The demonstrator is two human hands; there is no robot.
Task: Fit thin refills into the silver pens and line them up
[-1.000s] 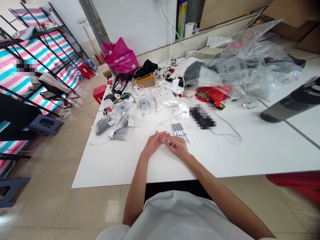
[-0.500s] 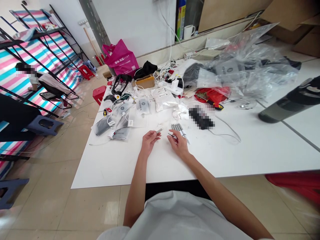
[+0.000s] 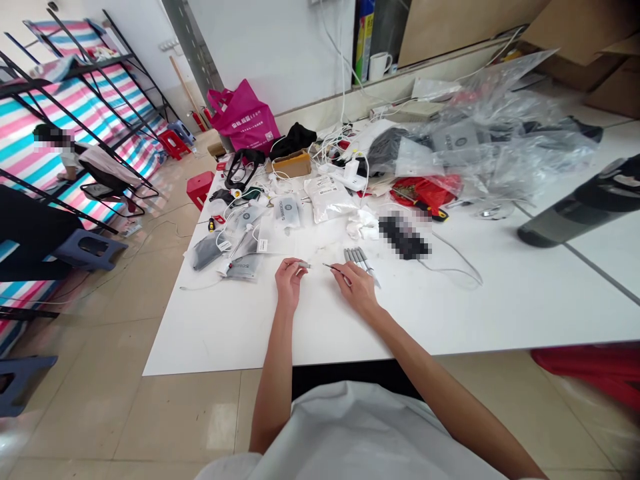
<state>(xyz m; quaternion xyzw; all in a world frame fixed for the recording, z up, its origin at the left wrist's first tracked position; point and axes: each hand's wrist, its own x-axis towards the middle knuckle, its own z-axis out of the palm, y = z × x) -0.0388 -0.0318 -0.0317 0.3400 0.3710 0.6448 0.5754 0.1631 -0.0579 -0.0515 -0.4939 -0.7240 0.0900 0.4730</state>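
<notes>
Between the thumb and fingers of my left hand [image 3: 289,277] is a small grey cylindrical piece [image 3: 304,265], pointing right. My right hand [image 3: 357,283] pinches a slim dark rod [image 3: 330,266], its tip aimed left at the grey piece. A short gap separates the two parts, and both are too small to tell exactly. Several grey pens [image 3: 361,257] lie side by side on the white table just beyond my right hand, which partly covers them.
Plastic-bagged items and cables [image 3: 240,240] lie to the left. A white package [image 3: 327,198], crumpled tissue [image 3: 363,225] and a red bag [image 3: 425,190] sit farther back. A dark bottle [image 3: 575,207] lies at right. Another person [image 3: 65,153] sits in the left background.
My left hand has drawn slightly left and turned with the grey piece. In my right hand the dark rod has come round to point left and shows more of its length.
</notes>
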